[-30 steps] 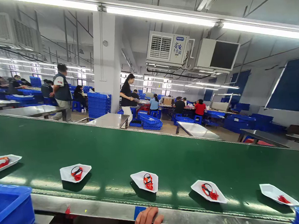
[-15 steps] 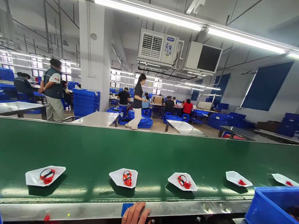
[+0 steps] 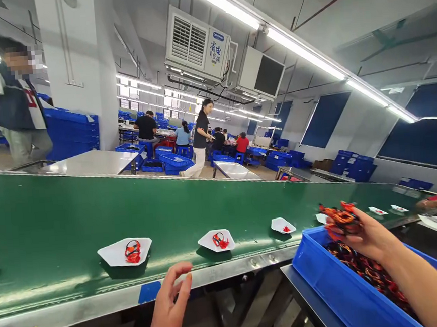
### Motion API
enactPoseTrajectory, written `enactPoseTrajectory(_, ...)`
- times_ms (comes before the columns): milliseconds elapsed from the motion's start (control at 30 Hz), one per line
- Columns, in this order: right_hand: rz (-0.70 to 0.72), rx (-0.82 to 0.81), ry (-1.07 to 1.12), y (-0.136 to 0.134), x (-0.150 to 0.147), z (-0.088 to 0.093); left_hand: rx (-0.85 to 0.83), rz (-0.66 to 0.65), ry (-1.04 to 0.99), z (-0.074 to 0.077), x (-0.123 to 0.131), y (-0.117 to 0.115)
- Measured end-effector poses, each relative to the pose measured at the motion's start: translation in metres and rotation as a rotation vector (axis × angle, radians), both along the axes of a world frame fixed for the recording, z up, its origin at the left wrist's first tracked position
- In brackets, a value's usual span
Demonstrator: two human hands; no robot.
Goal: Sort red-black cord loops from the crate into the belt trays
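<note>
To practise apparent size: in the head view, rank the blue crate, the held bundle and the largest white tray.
Blue crate first; white tray and bundle in right hand look alike, unranked, nearness unsure.

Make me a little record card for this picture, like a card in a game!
Right hand: holds a tangled bunch of red-and-black loops above the bin
Left hand: open and empty, near the shiny steel conveyor edge
Bin: blue plastic crate holding a heap of more red-and-black loops
Belt: long green conveyor belt with shallow white trays
Nearby: a co-worker's hand beyond the crate, red sleeve
</note>
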State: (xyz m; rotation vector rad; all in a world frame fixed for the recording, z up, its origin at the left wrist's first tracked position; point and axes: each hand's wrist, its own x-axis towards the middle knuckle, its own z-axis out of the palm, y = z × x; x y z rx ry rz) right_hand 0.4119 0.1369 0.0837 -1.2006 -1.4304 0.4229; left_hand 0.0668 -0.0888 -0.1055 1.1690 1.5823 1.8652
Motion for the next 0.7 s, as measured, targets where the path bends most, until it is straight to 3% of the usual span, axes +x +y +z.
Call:
enactPoseTrajectory(33, 0.194, -0.243, 0.108, -0.004, -0.017, -0.001, -0.012, -0.110, -0.191, 0.012, 0.009, 0.006)
enactPoseTrajectory(100, 0.487, -0.470, 0.200, -0.020, -0.062, -0.008, -0.019, -0.321, -0.582, 0.033, 0.028, 0.018)
enactPoseTrajectory(167, 0.689, -0.546, 0.123, -0.045, -0.114, -0.022, -0.057, -0.481, -0.900, 0.048, 0.042, 0.029)
enactPoseTrajectory(233, 0.821, -0.470, -0.091, -0.075, -0.165, -0.045, -0.046, -0.571, -1.103, 0.054, 0.049, 0.037)
enactPoseTrajectory(300, 0.823, -0.203, -0.364, -0.104, -0.206, -0.072, 0.049, -0.543, -1.226, 0.054, 0.047, 0.041)
enactPoseTrajectory(400, 0.675, 0.157, -0.679, -0.134, -0.245, -0.110, 0.158, -0.362, -1.327, 0.044, 0.032, 0.043)
enactPoseTrajectory(533, 0.636, 0.242, -0.773, -0.143, -0.263, -0.135, 0.168, -0.252, -1.325, 0.035, 0.014, 0.041)
enactPoseTrajectory(700, 0.647, 0.274, -0.703, -0.139, -0.260, -0.136, 0.201, -0.232, -1.548, 0.042, 0.012, 0.042)
